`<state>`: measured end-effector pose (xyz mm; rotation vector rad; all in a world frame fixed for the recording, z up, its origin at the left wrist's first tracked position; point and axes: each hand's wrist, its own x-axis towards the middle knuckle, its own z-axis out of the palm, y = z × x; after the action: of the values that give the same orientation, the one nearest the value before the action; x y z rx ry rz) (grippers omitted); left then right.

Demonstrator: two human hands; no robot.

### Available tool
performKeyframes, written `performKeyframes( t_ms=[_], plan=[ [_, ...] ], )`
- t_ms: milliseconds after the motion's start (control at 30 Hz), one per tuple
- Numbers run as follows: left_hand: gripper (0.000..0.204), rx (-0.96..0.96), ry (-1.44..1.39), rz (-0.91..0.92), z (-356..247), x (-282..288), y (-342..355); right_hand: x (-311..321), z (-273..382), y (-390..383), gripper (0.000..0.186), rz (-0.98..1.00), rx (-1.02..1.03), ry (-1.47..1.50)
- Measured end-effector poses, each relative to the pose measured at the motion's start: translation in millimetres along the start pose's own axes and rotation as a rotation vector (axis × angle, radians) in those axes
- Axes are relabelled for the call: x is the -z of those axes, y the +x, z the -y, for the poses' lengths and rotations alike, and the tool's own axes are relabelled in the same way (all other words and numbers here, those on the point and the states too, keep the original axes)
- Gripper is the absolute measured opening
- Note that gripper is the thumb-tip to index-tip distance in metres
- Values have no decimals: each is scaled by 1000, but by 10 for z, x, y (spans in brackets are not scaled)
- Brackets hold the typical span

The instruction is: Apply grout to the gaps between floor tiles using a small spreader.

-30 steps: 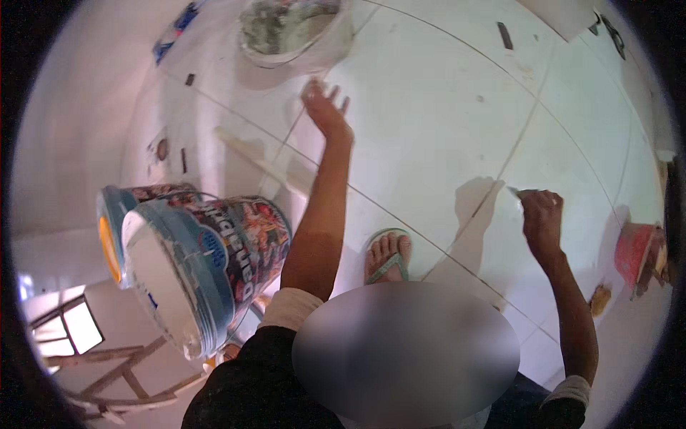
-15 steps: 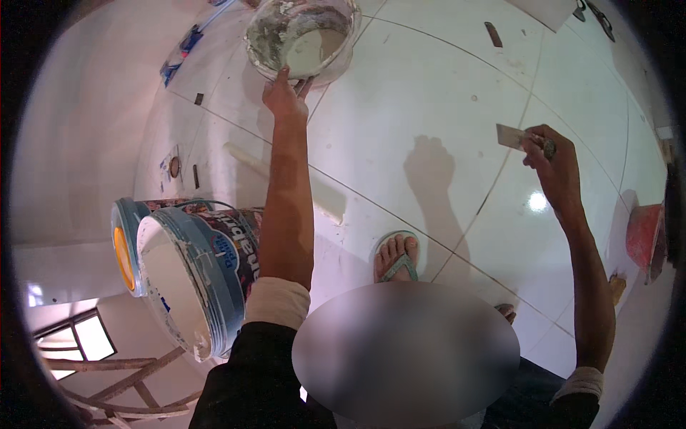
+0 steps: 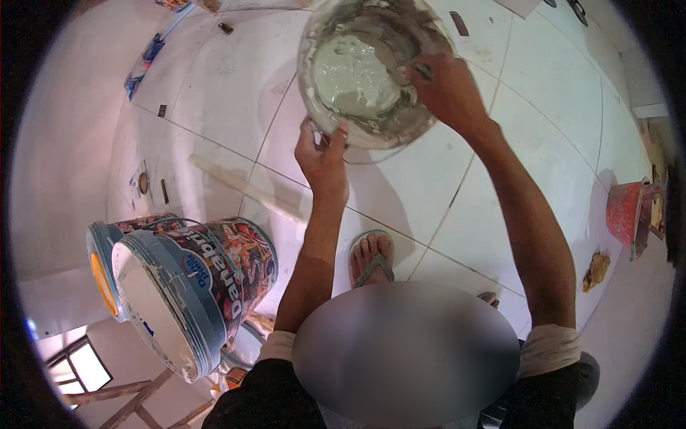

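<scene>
A round mixing bucket [image 3: 400, 131], smeared with dried grey residue, is tilted toward me at the top centre. Wet off-white paste [image 3: 351, 80] lies in its bottom. My left hand [image 3: 323, 159] grips the near rim, thumb over the edge. Inside the bucket's right part, my right hand [image 3: 454, 93] is closed round a putty knife's dark, paste-stained handle [image 3: 423, 71]. The blade is hard to make out against the dirty wall.
Two large paint pails stand at left: an open one [image 3: 214, 275] with white contents and another [image 3: 103, 275] behind. A pale strip [image 3: 246, 188] lies on the tiled floor. At right are a red tub [image 3: 624, 214] and a yellowish lump [image 3: 596, 272]. My sandalled foot [image 3: 371, 257] is below the bucket.
My right hand has moved left and up, bringing the putty knife into the bucket. My left hand and the bucket have shifted right and nearer, and more of the paste shows.
</scene>
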<state>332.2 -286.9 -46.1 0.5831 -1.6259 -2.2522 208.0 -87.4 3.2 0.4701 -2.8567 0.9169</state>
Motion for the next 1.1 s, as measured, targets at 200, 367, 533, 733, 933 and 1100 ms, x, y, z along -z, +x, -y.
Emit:
performKeyframes(
  t_ms=[200, 367, 533, 733, 933, 1100],
  plan=[
    [51, -88, 89, 136, 73, -130, -337, -452, -310, 196, 29, -45, -275, -180],
    [54, -184, 155, 181, 52, -173, -440, -668, -533, 59, 22, -138, -278, -119],
    [57, -184, 158, 189, 113, -244, -461, -1008, -926, 2, 19, -310, 48, -207],
    [51, -172, 232, 209, 73, -330, -484, -988, -920, 185, 24, -180, -139, -101],
    [50, -240, 222, 196, 50, -335, -405, -627, -743, 93, 28, -180, -151, -242],
    [52, -213, 256, 112, 146, -247, -256, -180, -461, 20, 25, -52, -641, 927]
  ],
)
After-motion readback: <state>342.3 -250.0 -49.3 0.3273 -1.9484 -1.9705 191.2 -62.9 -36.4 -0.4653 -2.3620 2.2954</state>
